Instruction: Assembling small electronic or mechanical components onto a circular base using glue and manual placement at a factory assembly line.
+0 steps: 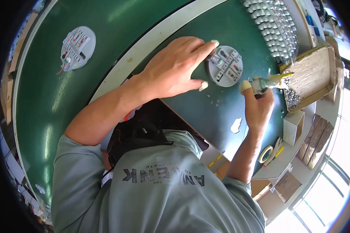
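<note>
A round white plastic disc (226, 66) with grey fittings, small red parts and wires lies on the green bench. My left hand (179, 66) reaches over its left side, thumb and index finger spread apart; whether a fingertip touches the rim I cannot tell. Pale covers sit on some of my fingertips. To the right of the disc, my right hand (259, 106) is closed around a whitish-green hand tool (262, 84) with a yellow end; its exact kind is unclear. That yellow end points right, over the near part of a cardboard tray (313, 100) holding small metal pieces (293, 97).
Another such disc (78, 48) lies on the green conveyor beyond the pale rail (122, 68). Rows of clear, shiny domed parts (274, 29) stand at the far right. Nearer are a small white box (293, 128), a tape roll (265, 154) and a white scrap (236, 125).
</note>
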`<state>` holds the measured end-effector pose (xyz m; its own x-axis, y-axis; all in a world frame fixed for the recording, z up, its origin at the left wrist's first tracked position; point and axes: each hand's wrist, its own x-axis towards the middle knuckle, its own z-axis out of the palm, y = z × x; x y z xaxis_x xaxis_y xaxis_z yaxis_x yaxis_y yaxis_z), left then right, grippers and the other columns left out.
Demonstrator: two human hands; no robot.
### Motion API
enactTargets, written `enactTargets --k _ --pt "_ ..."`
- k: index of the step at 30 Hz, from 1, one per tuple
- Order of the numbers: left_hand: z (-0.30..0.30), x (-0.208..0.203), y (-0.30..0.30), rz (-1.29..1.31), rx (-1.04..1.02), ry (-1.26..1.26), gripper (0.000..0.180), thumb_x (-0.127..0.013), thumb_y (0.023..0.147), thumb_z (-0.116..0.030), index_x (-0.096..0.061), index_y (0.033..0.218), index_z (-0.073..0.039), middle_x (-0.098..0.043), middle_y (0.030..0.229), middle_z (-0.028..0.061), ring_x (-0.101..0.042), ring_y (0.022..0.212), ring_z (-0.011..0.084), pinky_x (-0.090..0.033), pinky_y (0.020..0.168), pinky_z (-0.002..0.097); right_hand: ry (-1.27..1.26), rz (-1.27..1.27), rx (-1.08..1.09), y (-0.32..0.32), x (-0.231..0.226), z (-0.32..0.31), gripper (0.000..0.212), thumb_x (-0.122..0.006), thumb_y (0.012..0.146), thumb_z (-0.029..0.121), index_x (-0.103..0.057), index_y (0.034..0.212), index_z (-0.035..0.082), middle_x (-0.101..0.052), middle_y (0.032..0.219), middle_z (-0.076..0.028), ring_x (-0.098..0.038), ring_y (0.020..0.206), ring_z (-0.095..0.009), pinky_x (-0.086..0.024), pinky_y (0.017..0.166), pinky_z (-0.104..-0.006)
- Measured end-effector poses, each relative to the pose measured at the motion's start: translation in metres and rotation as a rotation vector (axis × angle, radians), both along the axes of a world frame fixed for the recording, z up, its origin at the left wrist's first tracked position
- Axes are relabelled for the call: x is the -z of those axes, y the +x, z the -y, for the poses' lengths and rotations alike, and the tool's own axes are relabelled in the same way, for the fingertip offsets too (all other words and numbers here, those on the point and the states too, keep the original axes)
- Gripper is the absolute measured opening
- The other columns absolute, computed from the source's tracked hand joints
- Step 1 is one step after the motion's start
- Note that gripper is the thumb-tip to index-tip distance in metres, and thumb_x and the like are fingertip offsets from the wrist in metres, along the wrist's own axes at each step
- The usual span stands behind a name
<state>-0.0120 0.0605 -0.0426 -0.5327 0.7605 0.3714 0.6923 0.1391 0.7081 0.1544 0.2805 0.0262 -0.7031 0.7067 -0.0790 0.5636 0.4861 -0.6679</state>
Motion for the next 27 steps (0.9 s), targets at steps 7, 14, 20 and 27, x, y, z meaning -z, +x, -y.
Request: enactTargets --k 7,14,20,27 --pt "-0.012 -0.015 -0.005 -0.135 0.003 0.029 0.106 -0.102 0.06 -0.032 -0.053 0.149 -0.001 -0.055 0.149 0.0197 -0.051 0.14 0.0404 -0.044 0.118 0.0525 0.526 0.176 -0.095 0.001 -0.001 -0.039 0.042 -0.083 0.093 0.019 -0.07 0.13 0.003 -0.074 0.108 -0.009 -0.071 0.094 -0.021 -0.057 0.082 -0.032" --pt "-0.051 0.008 -0.003 -0.266 0.059 -0.1 0.091 -0.101 0.058 -0.041 -0.066 0.131 0.001 -0.066 0.137 0.014 -0.059 0.131 0.0333 -0.042 0.117 0.0466 0.209 -0.1 -0.591 -0.035 0.023 -0.001 0.012 -0.079 0.093 0.004 -0.074 0.104 0.001 -0.069 0.099 -0.007 -0.061 0.077 -0.019 -0.05 0.068 -0.0345" --pt "-0.048 0.017 -0.006 -0.221 0.037 -0.031 0.085 -0.099 0.062 -0.041 -0.068 0.13 -0.001 -0.068 0.133 0.0112 -0.061 0.124 0.0301 -0.044 0.116 0.0435 0.26 -0.214 -0.484 -0.038 0.05 0.001 0.011 -0.076 0.1 0.01 -0.07 0.102 0.001 -0.065 0.096 -0.005 -0.054 0.077 -0.016 -0.045 0.068 -0.0334" --pt "-0.056 0.024 -0.009 -0.229 0.041 -0.032 0.083 -0.098 0.063 -0.041 -0.069 0.13 -0.001 -0.068 0.133 0.0105 -0.061 0.125 0.03 -0.047 0.113 0.0427 0.24 -0.253 -0.545 -0.037 0.062 -0.022 0.007 -0.074 0.1 0.006 -0.071 0.101 0.0 -0.065 0.096 -0.007 -0.054 0.078 -0.017 -0.046 0.069 -0.0345"
